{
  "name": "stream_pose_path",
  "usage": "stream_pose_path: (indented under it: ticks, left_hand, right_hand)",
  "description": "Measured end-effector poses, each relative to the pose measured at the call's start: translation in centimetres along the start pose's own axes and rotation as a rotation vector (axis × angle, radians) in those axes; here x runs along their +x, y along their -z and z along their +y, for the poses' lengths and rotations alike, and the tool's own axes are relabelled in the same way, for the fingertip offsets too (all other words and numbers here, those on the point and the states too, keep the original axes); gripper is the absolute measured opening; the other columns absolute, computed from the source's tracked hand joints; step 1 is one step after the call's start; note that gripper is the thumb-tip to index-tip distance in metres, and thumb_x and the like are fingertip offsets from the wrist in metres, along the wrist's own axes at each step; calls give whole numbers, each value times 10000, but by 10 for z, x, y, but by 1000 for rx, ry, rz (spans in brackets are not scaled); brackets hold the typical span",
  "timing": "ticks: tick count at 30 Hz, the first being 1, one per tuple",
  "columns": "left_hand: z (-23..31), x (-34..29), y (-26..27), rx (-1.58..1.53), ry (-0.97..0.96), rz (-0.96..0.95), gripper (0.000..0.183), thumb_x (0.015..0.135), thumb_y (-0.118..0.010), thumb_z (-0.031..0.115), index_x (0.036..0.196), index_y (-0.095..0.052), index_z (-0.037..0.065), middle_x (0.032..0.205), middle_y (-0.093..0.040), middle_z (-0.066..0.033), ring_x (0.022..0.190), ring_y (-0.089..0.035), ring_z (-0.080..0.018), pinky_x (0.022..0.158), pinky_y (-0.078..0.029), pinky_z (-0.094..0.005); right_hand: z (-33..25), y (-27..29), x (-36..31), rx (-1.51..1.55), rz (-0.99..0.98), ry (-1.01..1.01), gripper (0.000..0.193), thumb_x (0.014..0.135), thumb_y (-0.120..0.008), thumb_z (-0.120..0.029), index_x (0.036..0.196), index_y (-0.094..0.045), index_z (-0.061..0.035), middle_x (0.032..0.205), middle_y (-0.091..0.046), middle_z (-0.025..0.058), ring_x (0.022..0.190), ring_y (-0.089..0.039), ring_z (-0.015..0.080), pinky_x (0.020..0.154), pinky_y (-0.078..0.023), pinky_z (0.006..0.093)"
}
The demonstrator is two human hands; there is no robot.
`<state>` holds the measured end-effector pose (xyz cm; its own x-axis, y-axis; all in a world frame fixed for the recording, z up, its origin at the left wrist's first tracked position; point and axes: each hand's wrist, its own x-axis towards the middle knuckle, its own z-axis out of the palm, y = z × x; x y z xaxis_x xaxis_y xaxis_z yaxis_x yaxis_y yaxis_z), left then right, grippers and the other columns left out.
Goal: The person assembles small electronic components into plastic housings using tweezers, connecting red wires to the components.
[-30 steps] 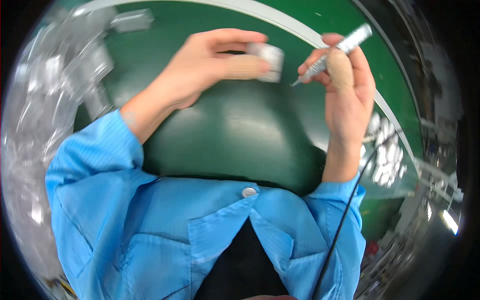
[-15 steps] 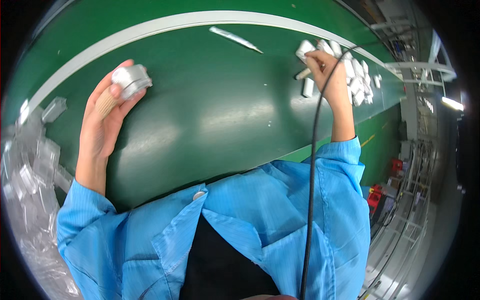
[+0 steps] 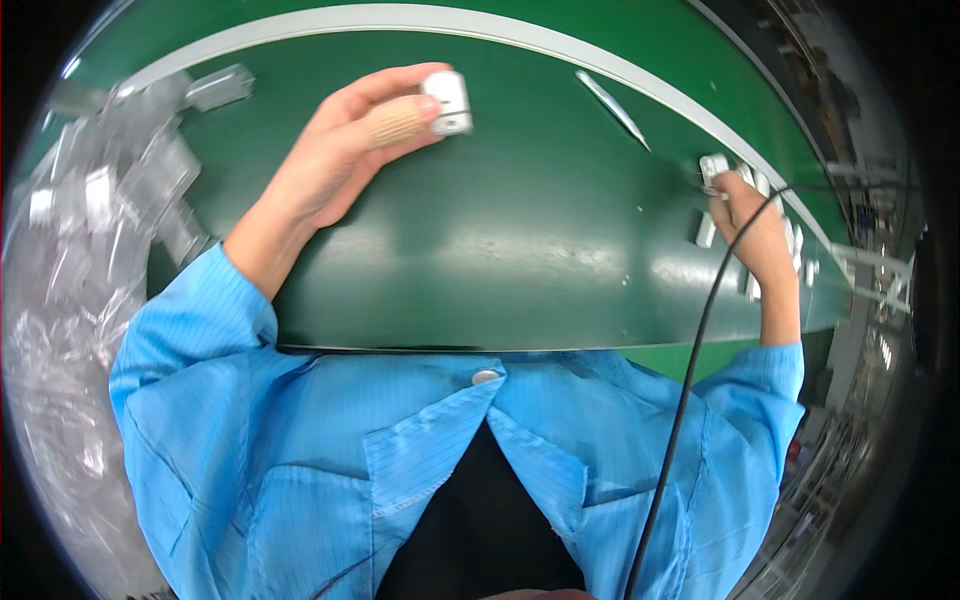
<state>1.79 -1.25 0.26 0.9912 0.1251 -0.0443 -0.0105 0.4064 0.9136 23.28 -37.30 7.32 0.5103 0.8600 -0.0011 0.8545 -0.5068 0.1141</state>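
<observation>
I see my left hand (image 3: 340, 150) raised over the far left of the green mat (image 3: 480, 260), its thumb and fingertips pinching a small white block-shaped part (image 3: 448, 102); the thumb wears a tan finger cot. Well apart, at the far right edge, my right hand (image 3: 755, 225) is curled shut around a slim tool whose black cable (image 3: 690, 360) runs back toward me across the blue coat (image 3: 330, 440). Its fingers rest among a row of small white parts (image 3: 714, 168) lined along the pale border strip. A clear pointed sleeve (image 3: 612, 106) lies farther up the mat, between both hands. Crumpled clear plastic bags (image 3: 110, 210) are heaped at the left.
</observation>
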Motion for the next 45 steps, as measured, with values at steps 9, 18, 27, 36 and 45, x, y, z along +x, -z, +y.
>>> stream_pose_path:
  ticks: [9,18,27,36,45]
  left_hand:
    - [1,-5,2,27,-12,23,473,842,-641,202,1263,-503,38,1124,-579,-75,1056,-549,-160,962,-408,-312]
    - [5,-6,5,81,1,100,443,818,-668,112,1235,-537,33,1104,-612,-78,1021,-569,-145,912,-431,-286]
    - [4,-1,10,45,-7,117,441,816,-682,147,1222,-555,32,1084,-626,-84,1004,-584,-151,905,-447,-294]
    - [5,-1,11,53,-27,110,443,807,-691,140,1219,-562,39,1079,-631,-81,995,-581,-143,890,-449,-284]
    - [8,-3,9,40,0,121,452,786,-699,92,1213,-564,34,1092,-624,-90,978,-594,-144,876,-460,-281]
  right_hand:
    - [-121,-47,54,1218,379,-153,299,818,-646,-14,1099,-559,42,984,-620,117,813,-605,144,716,-510,263]
    - [-172,16,119,1780,312,142,292,893,-570,-135,1108,-534,58,884,-640,134,836,-610,166,734,-471,285]
    - [-188,-4,149,1776,240,213,252,889,-579,-132,1071,-545,39,872,-645,99,821,-617,157,735,-468,273]
    - [-191,-2,147,1675,282,217,213,891,-569,-84,1062,-540,38,891,-630,93,839,-617,151,712,-486,266]
    - [-192,-5,145,1664,244,197,213,890,-569,-77,1067,-534,35,885,-621,84,814,-607,134,711,-480,258]
